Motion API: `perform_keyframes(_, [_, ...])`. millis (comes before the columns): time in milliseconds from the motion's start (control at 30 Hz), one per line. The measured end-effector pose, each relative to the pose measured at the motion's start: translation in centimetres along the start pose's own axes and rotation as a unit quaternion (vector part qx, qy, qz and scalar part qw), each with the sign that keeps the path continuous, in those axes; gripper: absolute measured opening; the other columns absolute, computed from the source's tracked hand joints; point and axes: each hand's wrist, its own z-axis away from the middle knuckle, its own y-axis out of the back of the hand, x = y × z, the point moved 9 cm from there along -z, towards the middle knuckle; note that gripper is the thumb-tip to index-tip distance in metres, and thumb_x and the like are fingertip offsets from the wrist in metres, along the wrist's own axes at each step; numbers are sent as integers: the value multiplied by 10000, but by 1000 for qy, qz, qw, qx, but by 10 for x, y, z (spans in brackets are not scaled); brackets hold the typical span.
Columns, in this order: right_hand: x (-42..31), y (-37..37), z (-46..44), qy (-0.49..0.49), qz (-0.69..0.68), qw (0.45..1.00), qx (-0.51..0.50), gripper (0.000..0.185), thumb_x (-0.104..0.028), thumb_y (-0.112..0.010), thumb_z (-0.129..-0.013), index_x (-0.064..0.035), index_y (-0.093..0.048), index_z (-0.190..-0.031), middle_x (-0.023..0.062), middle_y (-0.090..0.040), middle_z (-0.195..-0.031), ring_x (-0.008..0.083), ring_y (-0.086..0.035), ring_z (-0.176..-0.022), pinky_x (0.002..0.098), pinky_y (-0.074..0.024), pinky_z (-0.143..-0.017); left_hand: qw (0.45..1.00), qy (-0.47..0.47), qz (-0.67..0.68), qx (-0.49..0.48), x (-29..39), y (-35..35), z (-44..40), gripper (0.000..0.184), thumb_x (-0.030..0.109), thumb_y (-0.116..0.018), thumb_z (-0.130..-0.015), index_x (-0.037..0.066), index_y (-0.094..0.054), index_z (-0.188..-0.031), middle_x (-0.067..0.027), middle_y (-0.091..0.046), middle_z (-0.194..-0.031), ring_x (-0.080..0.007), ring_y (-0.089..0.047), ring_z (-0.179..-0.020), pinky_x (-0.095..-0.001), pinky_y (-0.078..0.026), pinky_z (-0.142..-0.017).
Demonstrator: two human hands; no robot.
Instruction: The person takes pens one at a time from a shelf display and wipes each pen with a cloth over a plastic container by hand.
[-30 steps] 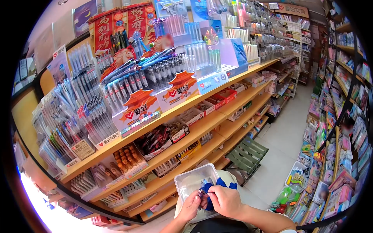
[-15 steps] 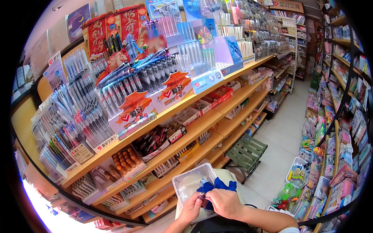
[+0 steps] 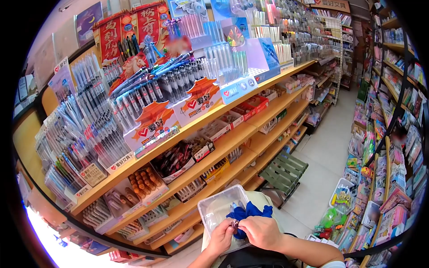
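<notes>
The clear rectangular plastic box (image 3: 208, 209) sits on my lap (image 3: 260, 197), crumpled royal-blue fabric (image 3: 253, 210) at its right. Ahead rightward stands a green slatted stool (image 3: 284, 171), beside long tan wooden shelves (image 3: 243, 132) (those run along my left).

Strong white glare burned out the area below and left of the wooden shelving (image 3: 192, 147), whose upper pen displays were brightly lit, while fisheye distortion bowed its outer edges toward black corners.
</notes>
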Motion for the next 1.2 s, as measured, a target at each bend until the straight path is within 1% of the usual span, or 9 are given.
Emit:
perform_keyframes(100, [3, 0, 2, -19, -5, 1000, -13, 137, -16, -623, -704, -50, -537, -805, 62, -572, -650, 217, -576, -557, 303, -445, -492, 997, -28, -66, 2, 5, 2, -3, 112, 3, -443, -868, 9, -526, -944, -72, -501, -772, -163, -485, -696, -256, -405, -660])
perform_keyframes(233, [5, 4, 2, -37, -33, 999, 9, 113, -34, -616, -726, -47, -531, -799, 64, -565, -646, 223, -572, -556, 306, -442, -494, 994, -44, -99, 16, 12, 3, -4, 132, -21, -470, -837, 7, -543, -944, -102, -507, -770, -215, -496, -692, -274, -408, -659])
perform_keyframes(333, [6, 5, 1, -49, -45, 998, 12, 92, -58, -603, -751, -51, -520, -792, 65, -554, -648, 224, -569, -567, 304, -439, -505, 993, -39, -108, 14, 14, 2, -4, 112, 18, -458, -867, 9, -538, -945, -82, -510, -770, -180, -496, -698, -266, -408, -661])
perform_keyframes(433, [9, 1, 2, -59, -36, 998, -8, 88, -58, -602, -752, -52, -522, -790, 65, -548, -644, 230, -565, -569, 310, -438, -509, 1000, 22, 13, 11, -5, 2, 3, 144, 114, -433, -915, 6, -525, -941, -53, -506, -770, -141, -488, -707, -259, -408, -668])
perform_keyframes(533, [17, -5, 6, -67, -25, 997, -16, 90, -53, -606, -748, -46, -528, -793, 72, -549, -651, 242, -563, -576, 318, -440, -516, 998, -5, 57, -27, 0, -3, 2, 371, 364, -397, -919, 6, -492, -941, -44, -497, -769, -132, -493, -686, -266, -432, -639])
perform_keyframes(633, [16, 3, 2, -82, -54, 995, -3, 112, -42, -621, -733, -32, -538, -808, 91, -554, -676, 260, -561, -585, 329, -444, -526, 993, 18, 114, -34, 0, -3, 2, 332, 319, -397, -931, 5, -503, -935, -34, -486, -771, -121, -479, -716, -251, -400, -679])
perform_keyframes(800, [11, 4, 0, -85, -81, 993, -13, 142, -45, -631, -725, -27, -539, -832, 100, -552, -728, 269, -564, -617, 332, -446, -541, 993, 20, 116, -21, 4, -1, 3, 350, 340, -394, -927, 7, -495, -956, -38, -481, -773, -124, -478, -720, -252, -397, -682])
perform_keyframes(1033, [-6, 2, -4, 4, 14, 1000, -19, 169, -59, -612, -705, -37, -524, -848, 77, -484, -712, 222, -521, -585, 304, -424, -514, 993, 22, 113, -22, 0, 0, 4, 287, 266, -405, -937, 4, -509, -987, -43, -508, -805, -132, -494, -749, -256, -411, -706])
perform_keyframes(1200, [-19, 4, -8, 37, 42, 998, -25, 155, -59, -608, -700, -35, -531, -833, 70, -488, -722, 215, -521, -585, 298, -427, -511, 1000, -1, -25, 7, 0, 2, 4, 208, 150, -409, -933, -1, -538, -993, -45, -550, -870, -138, -517, -815, -243, -411, -764])
